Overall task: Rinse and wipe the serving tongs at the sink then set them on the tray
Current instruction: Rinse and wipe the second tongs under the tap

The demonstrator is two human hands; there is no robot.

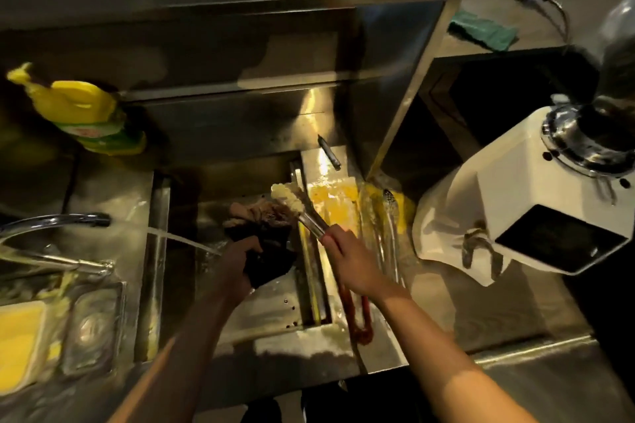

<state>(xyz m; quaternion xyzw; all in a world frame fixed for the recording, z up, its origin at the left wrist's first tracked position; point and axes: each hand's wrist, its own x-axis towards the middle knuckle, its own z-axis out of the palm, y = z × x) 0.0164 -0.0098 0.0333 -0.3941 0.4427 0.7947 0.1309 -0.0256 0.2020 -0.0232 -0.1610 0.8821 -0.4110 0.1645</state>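
Over the sink, water running.
Right grip holds serving tongs; left grip, just leftward, clutches dark cloth.

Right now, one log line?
left hand grips dark crumpled cloth | right hand holds pale-tipped steel tongs over sink | chrome tap running
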